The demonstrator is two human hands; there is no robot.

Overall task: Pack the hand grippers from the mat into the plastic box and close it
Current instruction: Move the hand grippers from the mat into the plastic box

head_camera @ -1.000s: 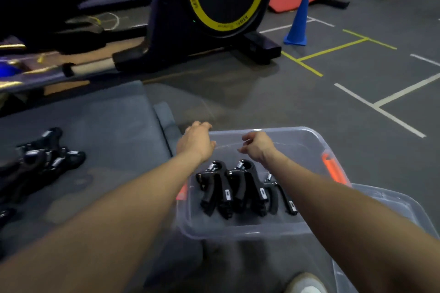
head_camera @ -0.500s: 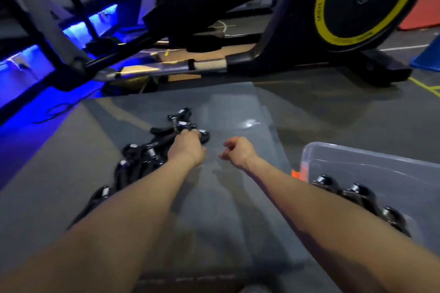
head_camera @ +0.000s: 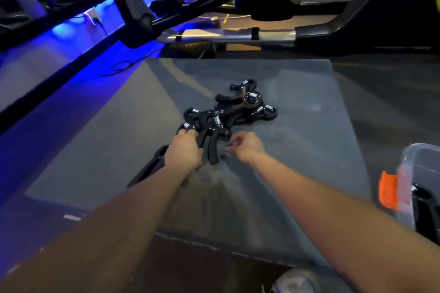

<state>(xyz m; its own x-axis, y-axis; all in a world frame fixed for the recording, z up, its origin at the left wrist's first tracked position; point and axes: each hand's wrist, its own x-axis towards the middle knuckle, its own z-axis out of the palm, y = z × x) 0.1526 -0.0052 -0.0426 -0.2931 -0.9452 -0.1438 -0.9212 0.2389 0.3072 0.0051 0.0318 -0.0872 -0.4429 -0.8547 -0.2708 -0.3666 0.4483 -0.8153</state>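
Several black hand grippers (head_camera: 240,106) with silver springs lie in a pile in the middle of the grey mat (head_camera: 309,131). My left hand (head_camera: 184,151) is closed around the nearest one at the pile's near end, whose handles (head_camera: 212,150) stick out toward me. My right hand (head_camera: 247,146) hovers just right of those handles with fingers loosely curled and nothing in them. Another gripper (head_camera: 154,164) lies partly hidden under my left wrist. The clear plastic box (head_camera: 408,169) with an orange latch (head_camera: 388,189) shows at the right edge, with black grippers (head_camera: 426,209) inside.
A black exercise machine frame (head_camera: 233,35) with a silver rail runs along the mat's far edge. Blue light glows at the far left, where a cable (head_camera: 116,68) lies on the floor. The toe of a shoe (head_camera: 295,280) shows at the bottom.
Both hands left the box and swung left to the pile on the mat. My left hand has closed on a gripper and the right hand has come up beside it.
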